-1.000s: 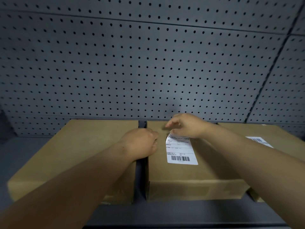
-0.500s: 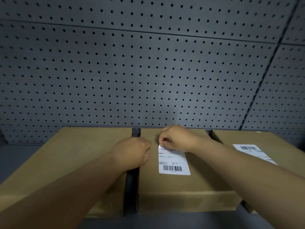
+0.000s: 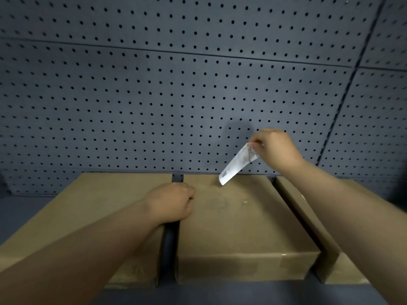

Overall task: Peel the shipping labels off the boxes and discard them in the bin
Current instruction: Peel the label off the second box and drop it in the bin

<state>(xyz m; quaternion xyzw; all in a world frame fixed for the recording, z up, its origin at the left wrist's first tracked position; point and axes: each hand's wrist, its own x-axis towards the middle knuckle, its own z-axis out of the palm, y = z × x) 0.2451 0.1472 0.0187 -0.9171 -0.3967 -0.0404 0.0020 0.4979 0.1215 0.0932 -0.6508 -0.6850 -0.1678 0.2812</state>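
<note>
Three brown cardboard boxes lie side by side on a dark shelf. My right hand (image 3: 275, 148) is raised above the middle box (image 3: 237, 221) and pinches the top corner of a white shipping label (image 3: 239, 165), which hangs free in the air, its lower end just above the box's far edge. The middle box's top is bare, with small bits of residue. My left hand (image 3: 171, 203) rests with curled fingers on the middle box's left edge, over the gap to the left box (image 3: 88, 212). My right forearm covers most of the right box (image 3: 308, 216).
A grey pegboard wall (image 3: 176, 95) stands directly behind the boxes. Narrow dark gaps separate the boxes. The shelf's front edge (image 3: 220, 293) runs below them. No bin is in view.
My right hand has pulled the label off the middle box and lifted it up and to the right. The left hand stayed on the box's edge. The view has tilted down slightly.
</note>
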